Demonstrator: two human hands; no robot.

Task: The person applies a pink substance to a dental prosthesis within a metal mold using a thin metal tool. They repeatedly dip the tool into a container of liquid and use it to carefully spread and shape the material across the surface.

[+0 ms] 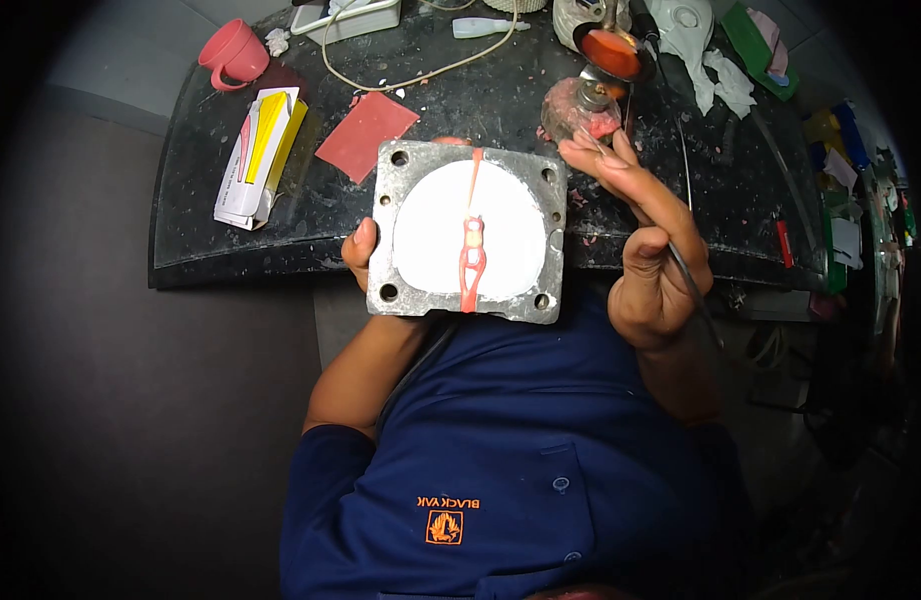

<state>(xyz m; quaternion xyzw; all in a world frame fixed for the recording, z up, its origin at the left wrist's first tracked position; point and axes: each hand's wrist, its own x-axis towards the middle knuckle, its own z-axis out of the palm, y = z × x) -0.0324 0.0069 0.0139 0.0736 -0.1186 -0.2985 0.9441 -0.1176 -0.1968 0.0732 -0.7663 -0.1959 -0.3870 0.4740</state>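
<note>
My left hand (pixel 360 250) grips a square grey metal dental flask (pixel 384 270) from its left side, thumb on the edge and most fingers hidden beneath. White plaster (pixel 431 235) fills its round middle. A narrow strip of pinkish-red wax (pixel 470 280) runs across the plaster, with small pale pieces set in it. To the right of the flask, my right hand (pixel 656 215) is partly closed around a thin dark-handled tool (pixel 693 275). Its fingertips are beside the small burner (pixel 593 95), and I cannot clearly make out the tool's tip.
Behind the flask lies a pink wax sheet (pixel 368 136), with a yellow-and-white box (pixel 261 160) to its left. A pink mug (pixel 235 53) and a white tray (pixel 347 18) stand farther back. A pan of red wax (pixel 611 53) sits near the burner. A cable (pixel 421 82) loops across the bench.
</note>
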